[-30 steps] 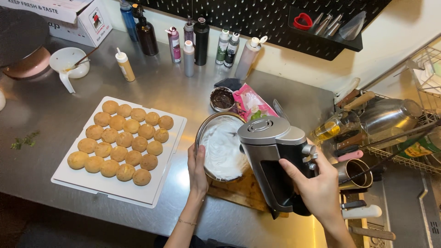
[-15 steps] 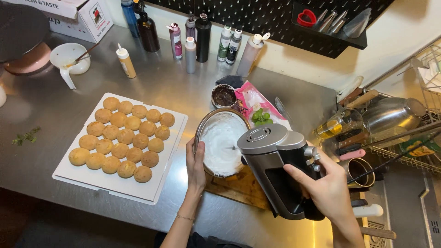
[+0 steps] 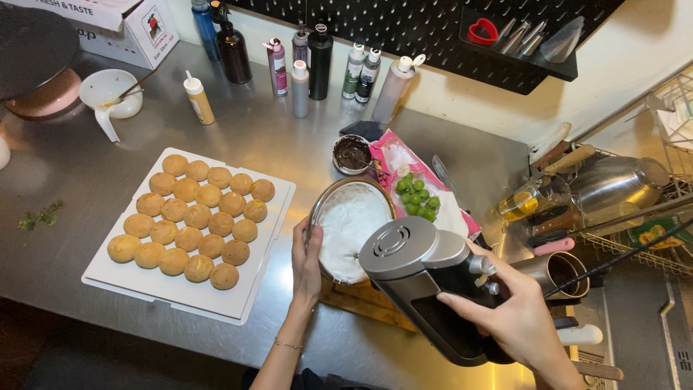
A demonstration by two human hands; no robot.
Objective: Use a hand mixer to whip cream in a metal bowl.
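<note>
The bowl [image 3: 351, 227] of white cream is steadied at its left rim by the left hand [image 3: 307, 263], whose fingers are curved against the metal wall. The mixer [image 3: 426, 285] is gripped by the right hand [image 3: 516, 321], fingers wrapped closed around its handle. Compared with one second ago, the mixer has been drawn lower and to the right, so more of the cream is uncovered; the bowl has stayed on the wooden board [image 3: 361, 300]. It is judged that the whipping is paused or nearly finished, because the cream looks thick. The tray [image 3: 238, 303] of round pastries [image 3: 191, 217] has not been moved, and the green grapes [image 3: 417, 197] lie just beside the bowl.
</note>
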